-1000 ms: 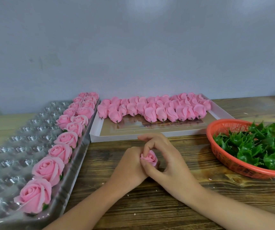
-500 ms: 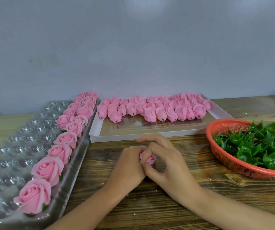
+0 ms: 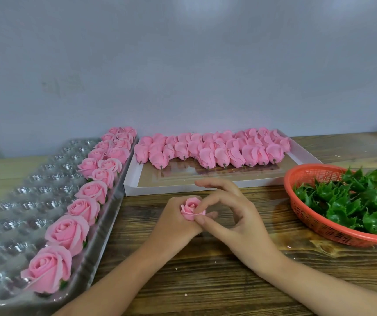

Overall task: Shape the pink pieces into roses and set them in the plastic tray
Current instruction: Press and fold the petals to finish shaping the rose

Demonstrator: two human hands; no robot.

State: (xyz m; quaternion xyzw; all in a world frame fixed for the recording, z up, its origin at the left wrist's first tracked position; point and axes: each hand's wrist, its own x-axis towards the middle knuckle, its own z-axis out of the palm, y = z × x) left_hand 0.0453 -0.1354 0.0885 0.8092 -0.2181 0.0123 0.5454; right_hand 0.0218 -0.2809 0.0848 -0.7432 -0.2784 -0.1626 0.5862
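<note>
1. A small pink rose (image 3: 192,209) of thin, matte, soft-looking petals is held just above the bench, in front of the white box.
2. The left hand (image 3: 173,221) is curled round its base. The right hand (image 3: 235,215) pinches an outer petal between thumb and forefinger, its other fingers lifted and spread.
3. On the left lies a clear plastic tray (image 3: 23,201), glossy, moulded into rows of round cups. Finished pink roses (image 3: 65,231) fill the cups along its right edge.
4. A shallow white card box (image 3: 183,189) behind the hands holds unshaped pink pieces (image 3: 228,153), closed teardrop buds on short dark stubs.
5. On the right, an orange-red plastic mesh basket (image 3: 308,215) holds shiny green jagged-edged leaves (image 3: 353,201).
6. Everything rests on a dark-grained wooden bench (image 3: 205,281), set against a plain grey-blue wall (image 3: 183,65).
</note>
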